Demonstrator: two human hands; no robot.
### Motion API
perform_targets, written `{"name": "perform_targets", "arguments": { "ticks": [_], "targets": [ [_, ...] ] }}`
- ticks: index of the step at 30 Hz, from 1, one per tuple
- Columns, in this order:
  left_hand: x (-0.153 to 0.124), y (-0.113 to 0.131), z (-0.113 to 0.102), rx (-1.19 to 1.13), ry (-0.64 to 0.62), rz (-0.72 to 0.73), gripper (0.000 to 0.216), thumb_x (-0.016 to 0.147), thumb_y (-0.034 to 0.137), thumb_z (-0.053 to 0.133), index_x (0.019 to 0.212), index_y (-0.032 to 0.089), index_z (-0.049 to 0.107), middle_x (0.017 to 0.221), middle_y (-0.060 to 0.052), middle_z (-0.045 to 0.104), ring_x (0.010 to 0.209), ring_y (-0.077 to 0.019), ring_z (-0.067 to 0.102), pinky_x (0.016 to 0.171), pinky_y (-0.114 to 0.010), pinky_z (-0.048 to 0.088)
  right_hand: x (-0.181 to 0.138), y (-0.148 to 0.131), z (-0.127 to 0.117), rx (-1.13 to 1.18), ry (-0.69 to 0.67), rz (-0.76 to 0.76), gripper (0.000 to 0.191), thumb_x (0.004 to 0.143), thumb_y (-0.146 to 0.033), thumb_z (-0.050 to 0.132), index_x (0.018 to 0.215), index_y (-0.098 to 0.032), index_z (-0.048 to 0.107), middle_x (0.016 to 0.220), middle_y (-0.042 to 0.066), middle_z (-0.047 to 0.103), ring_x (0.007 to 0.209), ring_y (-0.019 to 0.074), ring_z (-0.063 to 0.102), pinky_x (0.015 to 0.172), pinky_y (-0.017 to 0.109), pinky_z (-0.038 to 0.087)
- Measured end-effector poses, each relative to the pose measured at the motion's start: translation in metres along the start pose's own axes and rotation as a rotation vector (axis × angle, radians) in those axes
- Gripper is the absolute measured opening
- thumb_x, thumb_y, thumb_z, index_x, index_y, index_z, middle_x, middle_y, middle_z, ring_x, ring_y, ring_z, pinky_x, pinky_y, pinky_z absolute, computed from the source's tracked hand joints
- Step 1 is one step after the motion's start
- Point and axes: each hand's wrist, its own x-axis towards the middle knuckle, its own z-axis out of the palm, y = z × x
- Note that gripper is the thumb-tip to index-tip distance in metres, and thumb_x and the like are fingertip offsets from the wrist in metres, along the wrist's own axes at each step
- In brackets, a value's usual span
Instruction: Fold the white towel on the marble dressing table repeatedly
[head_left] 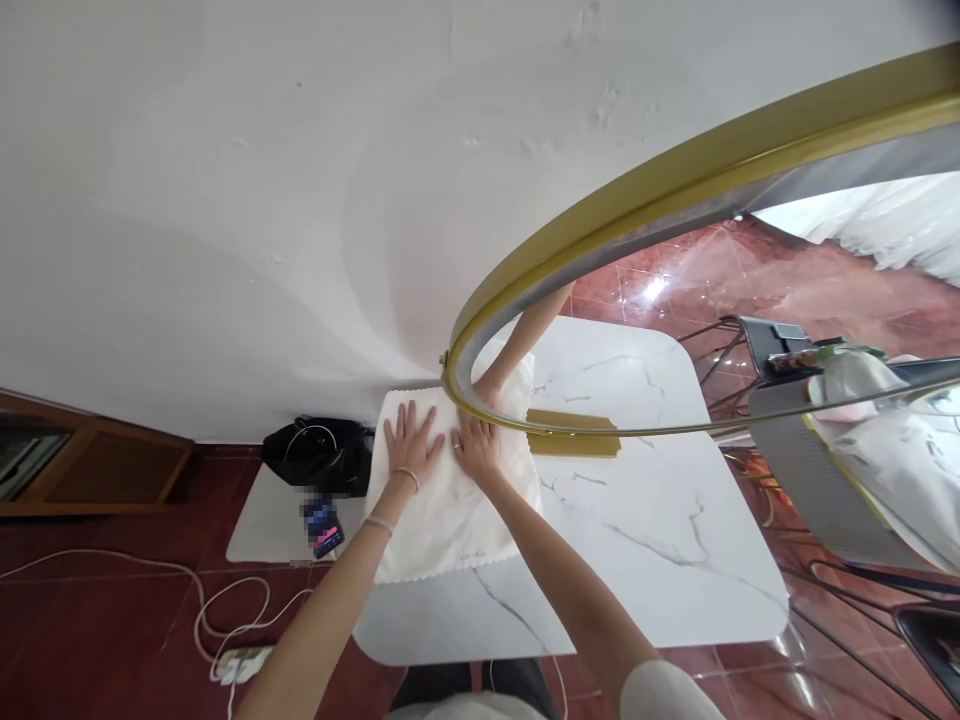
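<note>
A cream cloth [457,530] with a scalloped edge lies spread on the left part of the white marbled table [645,560]. My left hand [409,442] rests flat on it, fingers spread, with light bands around the wrist. Beside it, my right hand [476,447] lies palm down on the same cloth, a ring on one finger. Neither hand grips anything. Just beyond the right fingertips curves the gold frame [459,375] of a large round or oval mirror, which reflects an arm and part of the cloth. A gold plate [577,445] sits under the mirror's lower edge.
A black bag [319,452] and a lit phone [322,525] lie on a low white surface to the left. Cables run to a power strip [244,663] on the red floor. A grey chair [817,490] bearing white fabric stands right. The white wall [225,220] rises behind.
</note>
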Motion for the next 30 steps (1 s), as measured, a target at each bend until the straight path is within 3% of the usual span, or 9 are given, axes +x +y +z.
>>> {"name": "perform_targets", "arguments": {
  "ticks": [5,6,9,12,15,20,23,26,30],
  "targets": [
    [-0.11,-0.01,-0.009,0.009,0.036,0.044,0.057,0.09,0.036,0.044,0.145,0.027,0.036,0.159,-0.009,0.015,0.146,-0.0313,0.012,0.115,-0.057,0.008,-0.101,-0.015,-0.009,0.088,-0.004,-0.151,0.042,0.097,-0.03,0.035,0.136,-0.021,0.05,0.133,0.01,0.054,0.127,0.0249,0.042,0.107,0.042,0.034],
    [-0.133,-0.01,-0.011,0.01,0.057,0.033,0.057,0.09,0.035,0.042,0.146,0.028,0.033,0.16,-0.008,0.014,0.146,-0.0311,0.012,0.115,-0.057,0.009,-0.127,-0.016,-0.012,0.1,-0.031,-0.199,0.044,0.097,-0.032,0.038,0.139,-0.024,0.047,0.138,0.009,0.05,0.131,0.0248,0.039,0.109,0.043,0.032],
    [-0.182,-0.007,-0.013,0.0,0.101,0.012,0.06,0.092,0.034,0.04,0.149,0.033,0.023,0.16,-0.005,0.01,0.146,-0.0317,0.014,0.115,-0.058,0.012,-0.201,-0.014,-0.022,0.114,-0.18,-0.364,0.064,0.091,-0.051,0.047,0.149,-0.032,0.027,0.158,0.006,0.021,0.143,0.0321,0.02,0.113,0.054,0.023],
    [-0.192,-0.005,-0.012,-0.011,0.101,0.01,0.06,0.092,0.035,0.041,0.149,0.035,0.021,0.16,-0.004,0.01,0.145,-0.0327,0.015,0.114,-0.06,0.011,-0.244,-0.009,-0.03,0.117,-0.305,-0.42,0.075,0.088,-0.058,0.047,0.151,-0.034,0.015,0.16,0.004,0.008,0.145,0.035,0.012,0.112,0.059,0.019],
    [-0.165,-0.006,-0.01,-0.011,0.082,0.011,0.055,0.092,0.037,0.041,0.146,0.033,0.032,0.16,-0.005,0.014,0.146,-0.0328,0.014,0.115,-0.06,0.008,-0.237,-0.004,-0.032,0.096,-0.298,-0.404,0.074,0.09,-0.056,0.046,0.152,-0.034,0.011,0.16,0.005,0.007,0.145,0.0346,0.012,0.113,0.059,0.017],
    [-0.086,-0.008,-0.011,-0.005,0.012,0.003,0.049,0.092,0.04,0.042,0.14,0.028,0.045,0.157,-0.008,0.024,0.146,-0.0325,0.013,0.115,-0.059,0.012,-0.161,0.0,-0.025,0.038,-0.171,-0.34,0.068,0.093,-0.054,0.043,0.151,-0.035,0.014,0.16,0.005,0.01,0.146,0.0313,0.01,0.115,0.057,0.014],
    [-0.059,-0.009,-0.012,-0.018,0.046,-0.104,0.046,0.096,0.037,0.035,0.136,0.022,0.05,0.154,-0.011,0.032,0.145,-0.0306,0.019,0.115,-0.054,0.019,-0.124,-0.003,-0.02,0.012,-0.138,-0.343,0.065,0.094,-0.054,0.042,0.151,-0.034,0.017,0.16,0.005,0.011,0.146,0.0299,0.008,0.115,0.055,0.012],
    [-0.072,-0.011,-0.013,-0.037,0.101,-0.189,0.047,0.097,0.035,0.03,0.136,0.019,0.05,0.153,-0.012,0.034,0.144,-0.03,0.022,0.113,-0.051,0.026,-0.115,-0.012,-0.019,0.013,-0.139,-0.392,0.073,0.089,-0.062,0.046,0.15,-0.035,0.018,0.16,0.006,0.006,0.146,0.0355,0.004,0.113,0.062,0.009],
    [-0.139,-0.015,-0.013,-0.015,0.153,-0.192,0.051,0.097,0.036,0.031,0.145,0.02,0.037,0.156,-0.013,0.025,0.145,-0.0312,0.019,0.112,-0.052,0.028,-0.142,-0.027,-0.028,0.068,-0.19,-0.547,0.091,0.075,-0.078,0.05,0.15,-0.04,0.014,0.16,0.007,-0.001,0.143,0.046,-0.003,0.105,0.075,0.004]
  ]
}}
